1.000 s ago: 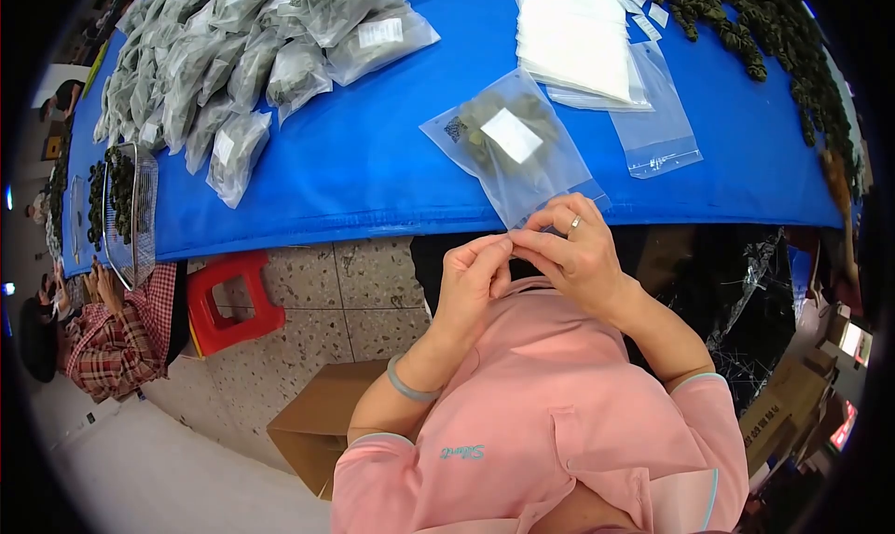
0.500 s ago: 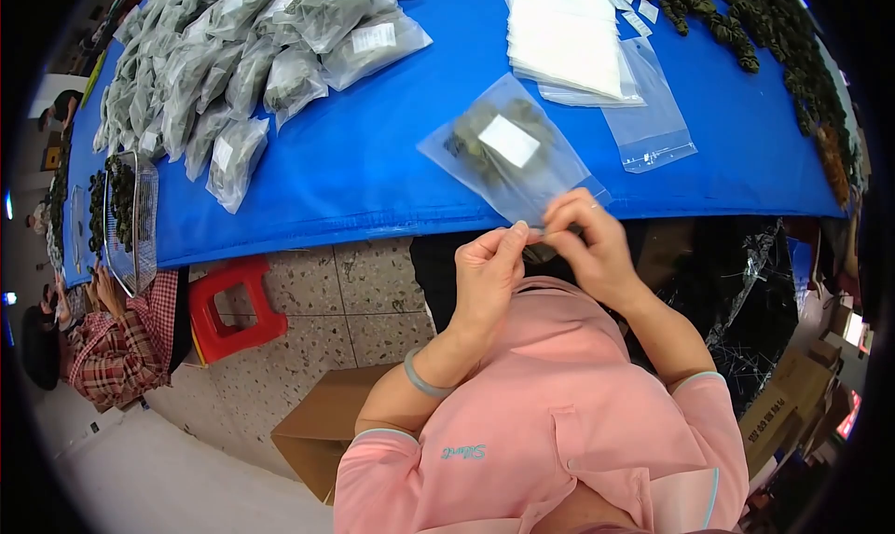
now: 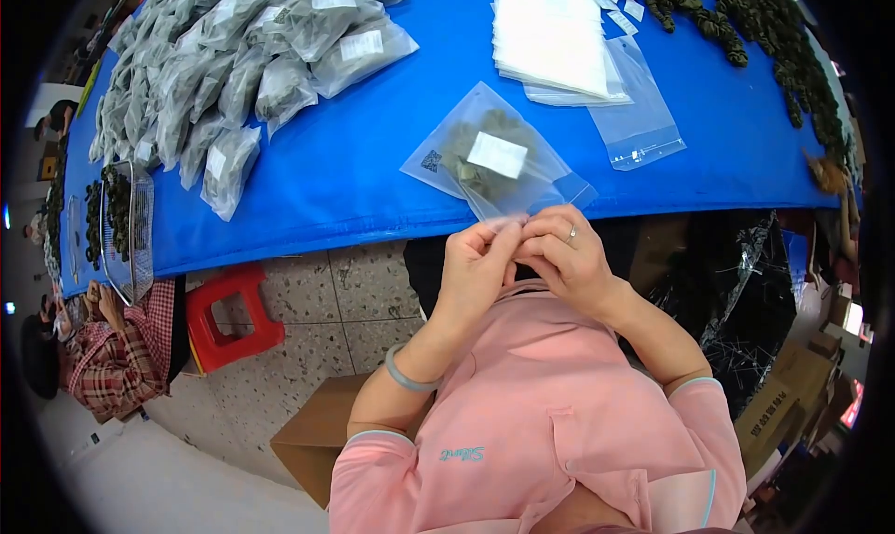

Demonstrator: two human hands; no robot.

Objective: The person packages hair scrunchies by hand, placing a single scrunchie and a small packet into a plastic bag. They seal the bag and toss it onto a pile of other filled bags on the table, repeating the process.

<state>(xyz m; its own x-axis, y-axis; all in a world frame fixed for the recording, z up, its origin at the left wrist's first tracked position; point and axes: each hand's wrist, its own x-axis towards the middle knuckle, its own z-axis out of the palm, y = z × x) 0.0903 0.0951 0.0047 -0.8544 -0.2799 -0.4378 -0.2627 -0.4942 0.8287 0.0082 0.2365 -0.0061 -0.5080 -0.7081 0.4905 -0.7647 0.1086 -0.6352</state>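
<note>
A clear plastic bag (image 3: 483, 187) lies at the near edge of the blue table, with dark green, crumpled-looking contents, a white label (image 3: 497, 155) and a printed square code. Its near end reaches my hands. My left hand (image 3: 477, 266) is closed, thumb and fingers pinching that end. Beside it, almost touching, my right hand (image 3: 571, 259), with a ring on one finger, is also closed on the bag's edge. The fingertips hide the exact spot being gripped.
Many filled bags (image 3: 228, 77) are heaped on the blue table (image 3: 364, 152) at left. A stack of white bags (image 3: 550, 35), a flat clear bag (image 3: 639, 115) and dark green bundles (image 3: 736, 26) lie at right. A wire basket (image 3: 130, 236), red stool (image 3: 233, 320) and another person's plaid sleeve (image 3: 121, 352) are left.
My right hand has come down and closer to my left hand, its fingers now on the bag's edge. The bag has shifted slightly, with its printed code now showing.
</note>
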